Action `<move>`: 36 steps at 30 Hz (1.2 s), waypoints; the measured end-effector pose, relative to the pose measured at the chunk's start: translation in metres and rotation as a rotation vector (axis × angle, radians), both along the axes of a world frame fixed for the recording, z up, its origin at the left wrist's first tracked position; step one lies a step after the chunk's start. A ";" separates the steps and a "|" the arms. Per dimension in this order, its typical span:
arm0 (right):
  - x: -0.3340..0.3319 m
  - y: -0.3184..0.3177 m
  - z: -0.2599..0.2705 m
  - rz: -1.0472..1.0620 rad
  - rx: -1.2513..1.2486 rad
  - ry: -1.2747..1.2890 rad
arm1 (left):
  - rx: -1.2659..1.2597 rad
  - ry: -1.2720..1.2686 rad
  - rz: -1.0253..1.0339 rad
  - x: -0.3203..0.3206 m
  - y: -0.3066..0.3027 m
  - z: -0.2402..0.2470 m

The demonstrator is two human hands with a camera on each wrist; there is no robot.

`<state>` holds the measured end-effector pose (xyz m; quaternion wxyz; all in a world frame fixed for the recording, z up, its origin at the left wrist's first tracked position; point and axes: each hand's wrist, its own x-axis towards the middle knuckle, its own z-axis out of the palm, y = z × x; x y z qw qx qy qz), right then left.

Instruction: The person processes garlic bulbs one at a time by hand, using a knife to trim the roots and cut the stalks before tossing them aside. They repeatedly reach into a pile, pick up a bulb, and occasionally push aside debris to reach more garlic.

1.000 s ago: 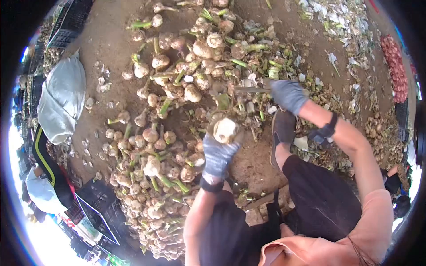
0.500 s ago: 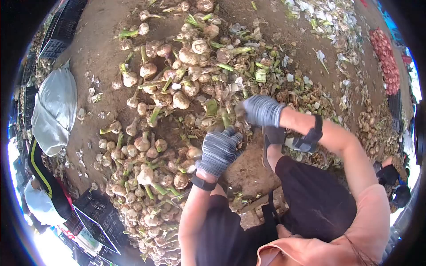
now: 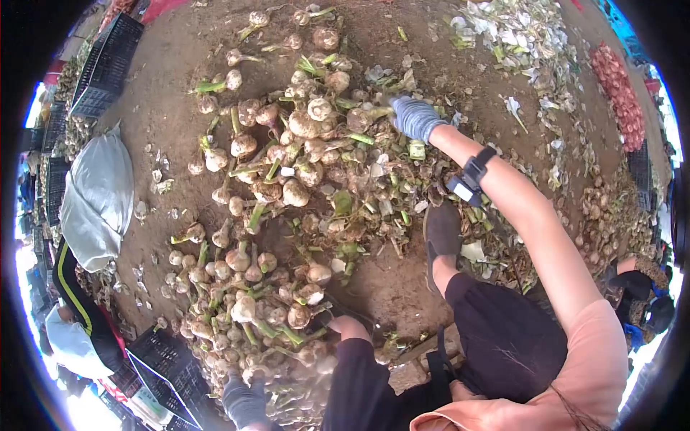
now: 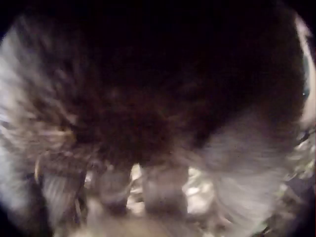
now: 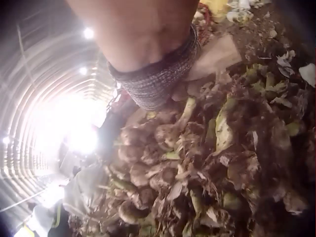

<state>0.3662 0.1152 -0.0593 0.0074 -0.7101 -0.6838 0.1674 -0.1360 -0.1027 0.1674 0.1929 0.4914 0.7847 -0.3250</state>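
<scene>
At the bottom of the head view, my gloved left hand [image 3: 246,401] is low over the near end of the garlic pile [image 3: 244,309]. The blurred left wrist view shows its fingers [image 4: 165,190] apart, pale shapes between them. My gloved right hand [image 3: 418,118] is farther out, beside a garlic bulb with a thick stem [image 3: 370,116]; whether they touch is unclear. In the right wrist view a wooden handle [image 5: 216,58] sticks out beside the glove cuff [image 5: 155,81], the hand round it; its blade is not clearly seen.
Garlic with green stems [image 3: 305,123] and trimmed scraps [image 3: 388,190] cover the ground ahead. Black crates [image 3: 108,65] and a white sack [image 3: 98,201] stand on the left. Red net bags [image 3: 618,97] lie far right. My shoe [image 3: 443,230] is beside the scraps.
My left hand, which held a cut garlic bulb up front, has swung back and down to the near left. My right hand came in beside it, then moved outward to the far garlic.
</scene>
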 end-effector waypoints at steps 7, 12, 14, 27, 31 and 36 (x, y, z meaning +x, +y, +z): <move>-0.021 -0.037 0.031 -0.583 -0.364 0.539 | 0.631 -1.313 0.225 0.142 0.069 -0.050; -0.068 -0.110 0.091 -0.413 -0.302 0.976 | 0.251 -1.874 0.812 0.212 0.103 -0.130; -0.081 -0.128 0.070 -0.206 -0.184 1.091 | 0.173 -1.996 0.872 0.225 0.111 -0.139; -0.094 -0.125 0.118 0.493 0.067 0.161 | 0.227 -1.215 -0.245 0.219 0.081 -0.187; -0.092 -0.129 0.111 0.587 0.111 0.140 | 0.415 -1.021 -0.508 0.206 0.065 -0.198; -0.086 -0.134 0.090 0.556 0.105 0.120 | 0.494 -1.529 0.034 0.222 0.062 -0.183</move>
